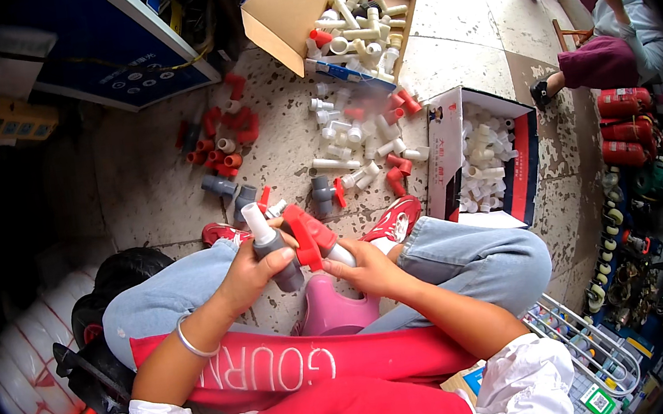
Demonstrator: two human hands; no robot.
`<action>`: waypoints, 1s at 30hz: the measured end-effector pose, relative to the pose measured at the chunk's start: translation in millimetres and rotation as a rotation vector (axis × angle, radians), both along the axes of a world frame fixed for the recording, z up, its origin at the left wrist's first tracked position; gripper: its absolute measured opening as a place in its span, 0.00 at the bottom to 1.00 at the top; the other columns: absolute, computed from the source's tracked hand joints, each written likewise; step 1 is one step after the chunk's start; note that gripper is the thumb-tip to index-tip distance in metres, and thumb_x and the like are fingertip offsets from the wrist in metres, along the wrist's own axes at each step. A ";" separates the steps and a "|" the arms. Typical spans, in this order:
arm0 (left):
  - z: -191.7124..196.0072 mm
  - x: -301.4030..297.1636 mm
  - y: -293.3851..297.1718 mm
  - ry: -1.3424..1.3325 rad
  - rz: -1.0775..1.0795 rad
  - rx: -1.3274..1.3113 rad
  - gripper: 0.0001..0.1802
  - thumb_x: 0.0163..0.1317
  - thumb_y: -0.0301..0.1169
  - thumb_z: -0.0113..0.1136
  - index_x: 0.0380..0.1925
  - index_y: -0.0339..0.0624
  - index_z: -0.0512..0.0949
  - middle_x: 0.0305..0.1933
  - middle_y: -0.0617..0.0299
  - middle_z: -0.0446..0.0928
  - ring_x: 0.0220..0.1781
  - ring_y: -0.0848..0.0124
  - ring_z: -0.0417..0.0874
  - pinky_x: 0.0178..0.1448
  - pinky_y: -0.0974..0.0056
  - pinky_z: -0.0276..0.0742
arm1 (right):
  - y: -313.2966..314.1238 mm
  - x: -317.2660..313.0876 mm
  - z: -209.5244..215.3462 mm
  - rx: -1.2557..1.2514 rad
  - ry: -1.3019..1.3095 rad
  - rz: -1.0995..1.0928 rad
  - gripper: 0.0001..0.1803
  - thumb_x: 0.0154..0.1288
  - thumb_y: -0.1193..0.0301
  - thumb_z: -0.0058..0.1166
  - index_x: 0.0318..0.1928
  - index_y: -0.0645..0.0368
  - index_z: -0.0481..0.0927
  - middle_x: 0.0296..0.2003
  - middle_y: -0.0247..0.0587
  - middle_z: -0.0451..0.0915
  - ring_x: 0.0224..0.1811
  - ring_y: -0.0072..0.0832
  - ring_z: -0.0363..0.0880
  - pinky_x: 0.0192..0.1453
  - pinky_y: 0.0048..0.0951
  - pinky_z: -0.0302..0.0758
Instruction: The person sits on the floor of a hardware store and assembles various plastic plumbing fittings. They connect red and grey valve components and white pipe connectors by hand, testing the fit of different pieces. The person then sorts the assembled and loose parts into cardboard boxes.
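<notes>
Fingers of my left hand wrap round a grey plastic ball valve, held tilted above a pink stool. A white pipe stub sticks out of the valve's upper end, and its red handle faces right. Against that side, my right hand grips a red pipe fitting with a white pipe piece at its lower end. Whether the red fitting is joined to the valve or only touches it, I cannot tell. More grey valves with red handles lie beyond my shoes.
Red fittings lie in a pile at far left, white fittings in the middle. An open cardboard box and a second box hold white fittings. Red cylinders and a seated person are at right; a wire rack stands near right.
</notes>
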State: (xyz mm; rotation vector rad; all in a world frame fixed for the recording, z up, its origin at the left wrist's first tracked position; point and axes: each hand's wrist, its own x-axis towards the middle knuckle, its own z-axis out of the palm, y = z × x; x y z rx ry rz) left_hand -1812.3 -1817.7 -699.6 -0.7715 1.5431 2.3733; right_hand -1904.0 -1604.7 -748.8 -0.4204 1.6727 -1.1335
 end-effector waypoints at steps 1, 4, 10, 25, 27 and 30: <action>-6.9 -2.5 -5.5 0.058 -0.026 0.015 0.14 0.61 0.36 0.61 0.41 0.37 0.76 0.48 0.62 0.73 0.47 0.74 0.75 0.51 0.64 0.73 | -1.7 -3.5 3.4 0.037 -0.125 -0.040 0.21 0.64 0.55 0.62 0.41 0.60 0.75 0.24 0.39 0.77 0.28 0.25 0.78 0.31 0.31 0.74; -12.4 3.7 -12.2 -0.201 0.203 0.193 0.21 0.64 0.32 0.59 0.54 0.38 0.65 0.50 0.60 0.71 0.46 0.72 0.78 0.53 0.63 0.78 | -9.2 -16.7 22.4 0.171 -0.397 -0.117 0.17 0.64 0.62 0.63 0.45 0.59 0.76 0.29 0.32 0.78 0.35 0.19 0.78 0.39 0.23 0.75; -11.6 -1.6 1.1 -0.200 0.109 0.322 0.33 0.66 0.33 0.62 0.65 0.41 0.57 0.57 0.60 0.69 0.59 0.68 0.75 0.62 0.55 0.75 | -10.3 -9.2 13.4 -0.226 -0.284 -0.402 0.21 0.67 0.74 0.58 0.58 0.62 0.71 0.47 0.40 0.79 0.47 0.23 0.78 0.53 0.26 0.75; 14.2 24.4 20.2 -0.040 -0.766 -0.974 0.39 0.61 0.43 0.62 0.63 0.28 0.60 0.54 0.38 0.72 0.54 0.50 0.78 0.53 0.52 0.78 | 7.7 -5.5 -9.1 0.132 -0.344 -0.268 0.12 0.64 0.69 0.62 0.43 0.59 0.75 0.31 0.32 0.79 0.28 0.17 0.75 0.29 0.21 0.72; 28.6 32.7 19.9 0.212 -0.931 -1.227 0.36 0.57 0.45 0.63 0.59 0.30 0.67 0.52 0.43 0.74 0.51 0.52 0.79 0.54 0.54 0.78 | 8.2 -6.9 -19.4 0.156 -0.298 -0.311 0.12 0.64 0.68 0.62 0.41 0.59 0.74 0.28 0.33 0.78 0.23 0.19 0.75 0.25 0.23 0.73; 31.2 43.2 20.2 0.465 -1.129 -1.314 0.23 0.60 0.38 0.56 0.50 0.34 0.75 0.48 0.47 0.77 0.49 0.57 0.80 0.51 0.58 0.76 | 11.1 -6.6 -44.3 0.274 -0.360 -0.312 0.12 0.64 0.69 0.61 0.42 0.61 0.74 0.30 0.35 0.78 0.26 0.22 0.77 0.26 0.26 0.76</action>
